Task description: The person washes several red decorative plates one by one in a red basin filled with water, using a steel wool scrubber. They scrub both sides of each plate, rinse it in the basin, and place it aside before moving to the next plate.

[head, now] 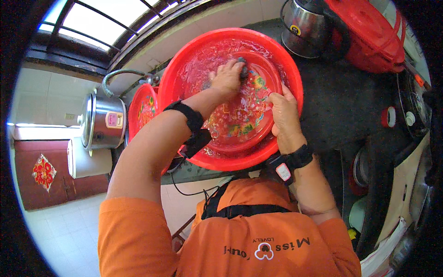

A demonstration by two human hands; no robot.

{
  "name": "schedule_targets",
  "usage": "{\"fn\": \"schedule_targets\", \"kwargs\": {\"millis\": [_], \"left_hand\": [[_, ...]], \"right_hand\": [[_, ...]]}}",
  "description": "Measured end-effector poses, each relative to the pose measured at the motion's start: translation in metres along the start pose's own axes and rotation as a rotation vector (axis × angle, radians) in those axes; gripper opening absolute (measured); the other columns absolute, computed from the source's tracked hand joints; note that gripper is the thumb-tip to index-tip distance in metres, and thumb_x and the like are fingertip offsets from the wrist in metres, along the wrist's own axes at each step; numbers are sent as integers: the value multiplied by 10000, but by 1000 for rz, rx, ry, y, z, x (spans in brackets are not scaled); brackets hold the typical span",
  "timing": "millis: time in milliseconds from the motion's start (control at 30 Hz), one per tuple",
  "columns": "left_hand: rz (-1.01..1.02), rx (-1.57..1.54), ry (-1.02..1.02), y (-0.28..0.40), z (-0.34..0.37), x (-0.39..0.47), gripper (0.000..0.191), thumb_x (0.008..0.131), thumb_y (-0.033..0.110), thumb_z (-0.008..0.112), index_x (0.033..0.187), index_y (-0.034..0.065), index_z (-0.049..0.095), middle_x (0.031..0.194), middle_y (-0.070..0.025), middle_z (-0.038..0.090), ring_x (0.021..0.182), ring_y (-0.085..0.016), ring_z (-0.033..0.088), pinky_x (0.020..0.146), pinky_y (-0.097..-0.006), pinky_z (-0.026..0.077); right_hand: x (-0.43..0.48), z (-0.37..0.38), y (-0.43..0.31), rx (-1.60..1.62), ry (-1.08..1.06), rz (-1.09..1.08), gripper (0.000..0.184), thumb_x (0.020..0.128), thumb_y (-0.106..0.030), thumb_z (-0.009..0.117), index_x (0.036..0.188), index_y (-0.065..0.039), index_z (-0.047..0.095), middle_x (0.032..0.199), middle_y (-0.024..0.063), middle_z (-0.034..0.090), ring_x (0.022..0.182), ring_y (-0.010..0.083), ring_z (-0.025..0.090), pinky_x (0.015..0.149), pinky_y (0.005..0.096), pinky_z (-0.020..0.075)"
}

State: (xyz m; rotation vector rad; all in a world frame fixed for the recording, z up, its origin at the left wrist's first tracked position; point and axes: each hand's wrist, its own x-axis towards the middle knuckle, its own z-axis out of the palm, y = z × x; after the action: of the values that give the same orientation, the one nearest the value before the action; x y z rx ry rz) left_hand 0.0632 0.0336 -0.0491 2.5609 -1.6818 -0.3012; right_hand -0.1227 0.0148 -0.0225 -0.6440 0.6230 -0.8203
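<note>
A large red plastic basin (169, 74) holds rippling water. Tilted in it is a smaller red basin (247, 133) with a flower and fruit print on its inside. My right hand (286, 112) grips the smaller basin's right rim, thumb on the inner side. Over the upper part of that basin, my left hand (225, 79) holds a dark scrubber or cloth (243, 69) against the wet surface; its exact kind cannot be told, and part of it is hidden under the fingers.
Left of the large basin stand another printed red basin (145, 107), a tap hose (119, 72) and a rice cooker (105, 121). A steel kettle (303, 31) and a lidded red bucket or basket (372, 41) are at the upper right. A small red-rimmed object (391, 116) lies on the dark counter (341, 100).
</note>
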Motion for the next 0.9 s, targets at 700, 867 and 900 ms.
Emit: {"fn": "schedule_targets", "kwargs": {"millis": [700,867,900], "left_hand": [[498,-417,-210,4,5,-136,602,825,82,576,1388,68,363,1319,-267,365,1197,-447,395,1032,-474,343],[670,-484,100,47,7,-95,557,792,39,577,1321,50,404,1254,-259,409,1152,-437,410,1022,-466,350],[642,-497,118,53,5,-82,535,762,29,588,1273,44,430,1216,-253,427,1114,-435,431,983,-467,375]], "right_hand": [[10,-9,6,146,0,49,429,808,-37,527,1236,-41,548,1103,78,626,945,188,599,854,323,489],[14,-12,9,168,67,107,433,902,-196,553,1299,-32,496,1203,93,582,1071,206,549,950,325,420],[14,-11,8,161,108,102,447,911,-219,554,1309,-27,487,1222,96,572,1097,210,535,968,324,402]]}}
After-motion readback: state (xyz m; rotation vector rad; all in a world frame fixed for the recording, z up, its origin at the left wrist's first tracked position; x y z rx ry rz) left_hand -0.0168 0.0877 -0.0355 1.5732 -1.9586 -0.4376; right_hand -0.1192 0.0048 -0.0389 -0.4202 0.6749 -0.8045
